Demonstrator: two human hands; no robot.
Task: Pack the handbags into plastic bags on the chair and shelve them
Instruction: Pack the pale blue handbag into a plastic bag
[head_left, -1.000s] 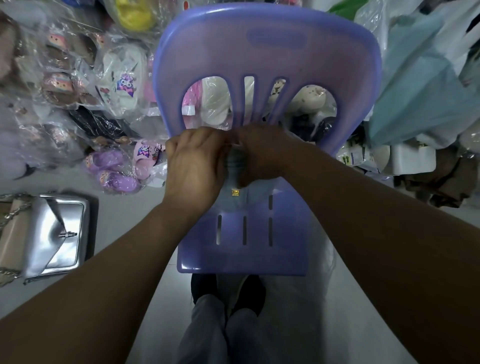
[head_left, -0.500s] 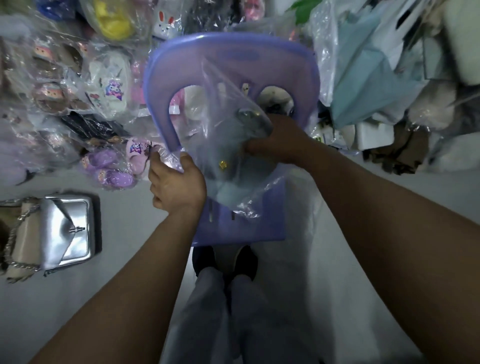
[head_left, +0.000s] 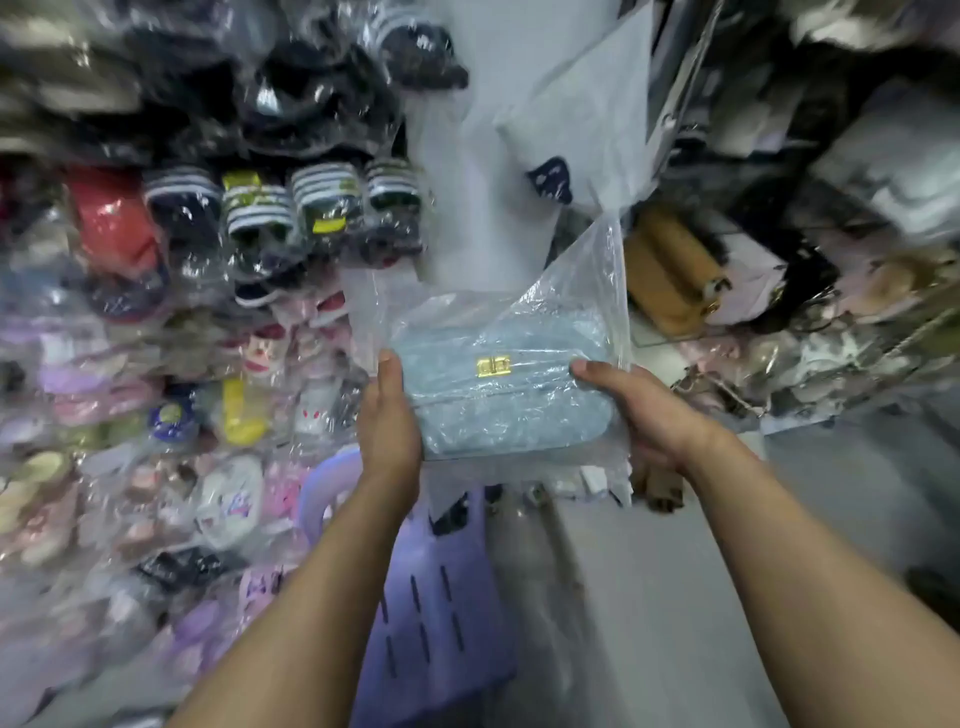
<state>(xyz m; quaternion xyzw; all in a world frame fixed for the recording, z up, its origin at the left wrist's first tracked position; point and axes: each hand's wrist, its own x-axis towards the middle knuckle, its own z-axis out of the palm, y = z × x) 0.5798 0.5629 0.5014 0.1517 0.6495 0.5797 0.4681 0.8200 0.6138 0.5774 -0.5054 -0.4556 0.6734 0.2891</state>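
Note:
A light blue handbag (head_left: 498, 405) with a gold clasp sits inside a clear plastic bag (head_left: 587, 280), held up in front of me at chest height. My left hand (head_left: 389, 431) grips its left side with the thumb on the front. My right hand (head_left: 641, 410) grips its right side, thumb on top. The plastic bag's open end sticks up above the handbag. The purple plastic chair (head_left: 436, 613) stands below my arms, its seat bare.
Bagged slippers and sandals (head_left: 249, 218) are stacked on the left and above. A wire shelf (head_left: 810, 364) with bagged goods and a tan handbag (head_left: 670, 270) stands to the right. Grey floor (head_left: 649, 597) lies right of the chair.
Both hands lifted the bagged handbag off the chair seat to chest height, one on each side. My view swung up from the floor toward the stacked goods and shelf.

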